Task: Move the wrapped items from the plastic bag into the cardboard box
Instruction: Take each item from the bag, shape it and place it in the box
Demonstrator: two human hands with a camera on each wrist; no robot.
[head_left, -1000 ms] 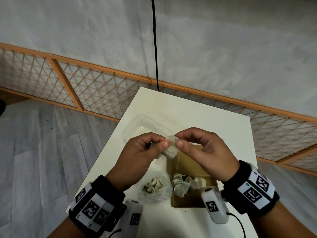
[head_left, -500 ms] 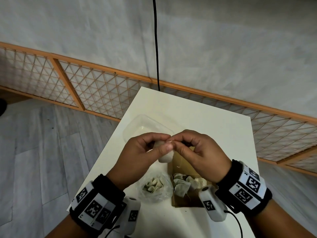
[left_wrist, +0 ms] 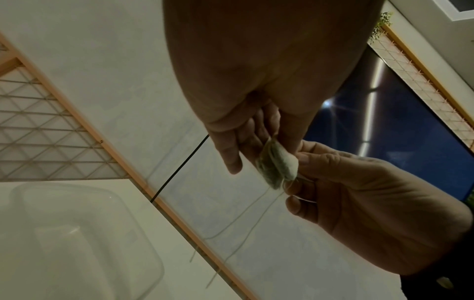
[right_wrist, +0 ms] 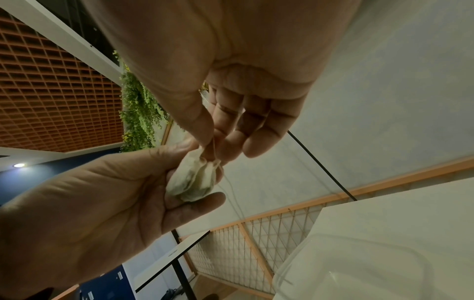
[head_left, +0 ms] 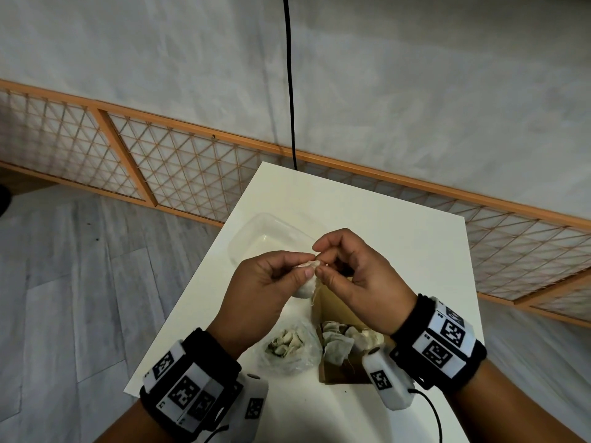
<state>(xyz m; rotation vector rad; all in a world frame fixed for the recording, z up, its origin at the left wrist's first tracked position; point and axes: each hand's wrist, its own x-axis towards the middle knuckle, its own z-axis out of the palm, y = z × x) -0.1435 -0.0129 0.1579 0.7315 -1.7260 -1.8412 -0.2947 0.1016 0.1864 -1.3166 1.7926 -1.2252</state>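
From the head view the left hand [head_left: 265, 289] and right hand [head_left: 355, 273] meet above the white table [head_left: 383, 225], both pinching one wrapped item [head_left: 305, 284], a small pale pouch that is mostly hidden by the thumbs. The wrist views show more. The left wrist view reveals its soft, crumpled paper skin with greenish filling showing through, and a thin string [left_wrist: 246, 221] trailing down from it. The right wrist view shows the right thumb and forefinger nipping the pouch's gathered top while the left fingers cradle its body. Below the wrists, a crinkled clear plastic bag [head_left: 289, 346] of similar pouches lies just left of the brown cardboard box [head_left: 335, 369], which holds several more. Beyond the hands sits a clear, rounded plastic tub [head_left: 252, 244].
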